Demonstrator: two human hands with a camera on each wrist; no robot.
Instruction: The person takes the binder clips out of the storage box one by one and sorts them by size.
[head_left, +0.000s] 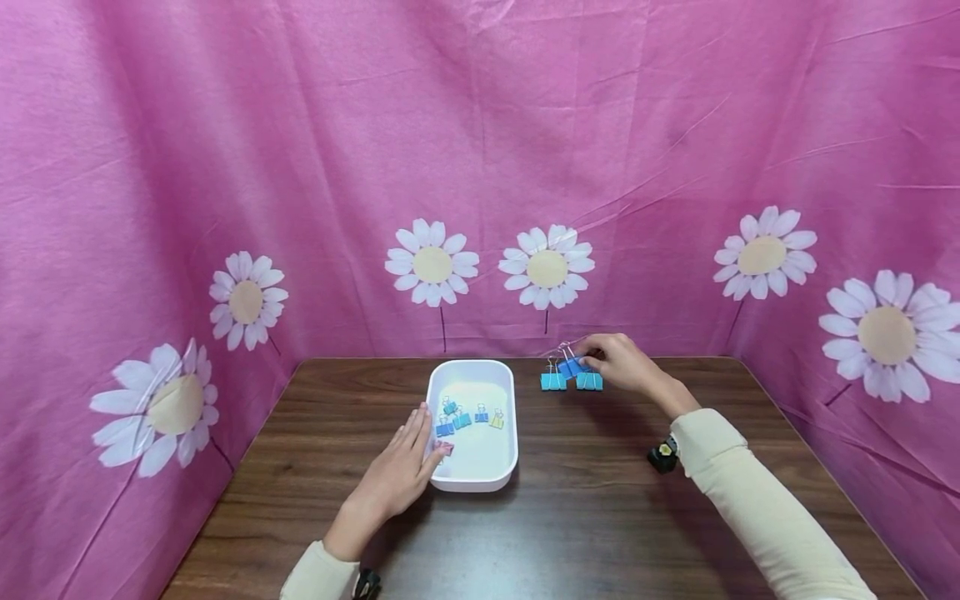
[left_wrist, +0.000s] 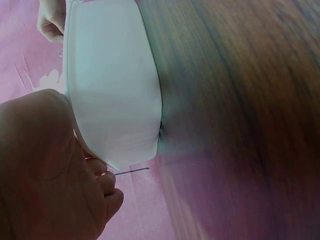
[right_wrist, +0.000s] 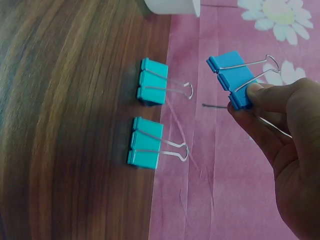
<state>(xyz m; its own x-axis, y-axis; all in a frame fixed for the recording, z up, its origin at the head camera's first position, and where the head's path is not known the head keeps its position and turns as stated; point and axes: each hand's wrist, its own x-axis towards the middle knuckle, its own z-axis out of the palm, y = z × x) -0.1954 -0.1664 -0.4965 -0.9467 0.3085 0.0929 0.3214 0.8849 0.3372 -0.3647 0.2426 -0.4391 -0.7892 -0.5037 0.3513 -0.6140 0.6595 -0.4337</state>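
My right hand (head_left: 618, 362) pinches a blue binder clip (right_wrist: 235, 75) by one corner between thumb and fingers, tilted and raised off the table. Two teal binder clips, one (right_wrist: 153, 82) and another (right_wrist: 146, 143), stand on the table beneath it with their wire handles up. My left hand (head_left: 401, 467) rests along the left rim of a white tray (head_left: 474, 485), fingers straight. Inside the tray lie several small clips: a blue one (head_left: 445, 427), a teal one (head_left: 461, 418), a yellow one (head_left: 497, 420) and a pink one (head_left: 444, 448) near the left thumb.
The brown wooden table (head_left: 570, 517) ends at the back against a pink cloth (head_left: 480, 167) printed with daisies. Cloth also hangs at both sides. A black wrist camera (head_left: 663, 456) sits under the right sleeve.
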